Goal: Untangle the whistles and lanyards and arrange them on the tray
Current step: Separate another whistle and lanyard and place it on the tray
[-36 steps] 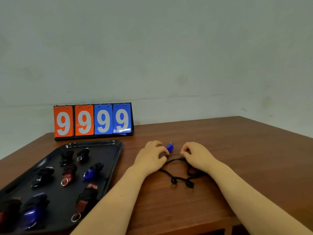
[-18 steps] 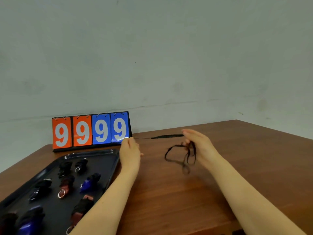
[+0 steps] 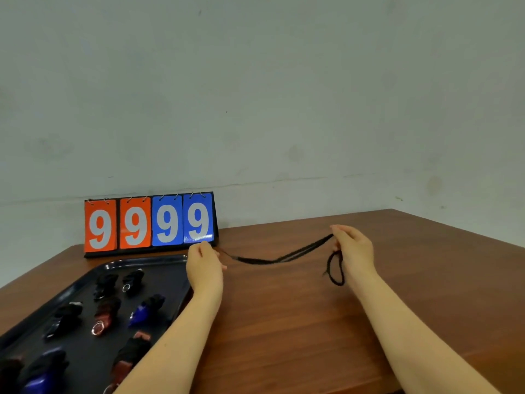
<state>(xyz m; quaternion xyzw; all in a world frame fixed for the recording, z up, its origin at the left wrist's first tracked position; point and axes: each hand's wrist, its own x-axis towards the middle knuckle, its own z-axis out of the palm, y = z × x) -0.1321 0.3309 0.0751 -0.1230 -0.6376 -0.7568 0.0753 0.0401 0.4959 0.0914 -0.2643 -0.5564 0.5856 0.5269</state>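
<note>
Now a black lanyard [image 3: 284, 255] is held stretched between both hands above the bench [image 3: 298, 322]. One end is gripped by the left hand [image 3: 204, 268], whose fingers [image 3: 205, 248] are curled inward around it; what else lies inside that hand cannot be told, since only its back is shown. The other end is pinched by the right hand [image 3: 355, 251] between thumb and bent fingers [image 3: 339, 230], raised slightly higher than the left. From the right hand a loop of the cord is left hanging beside the wrist, clear of the bench. Between the hands the doubled cord sags in a shallow curve, its lowest part near the left hand. A black tray [image 3: 147, 263] is seen at the left of the bench, just beside the left forearm, and several wrapped whistles [image 3: 146, 309] in black, red and blue are laid out on it in rows. Behind the tray a scoreboard [image 3: 150, 223] showing 9999 is stood against the wall.
</note>
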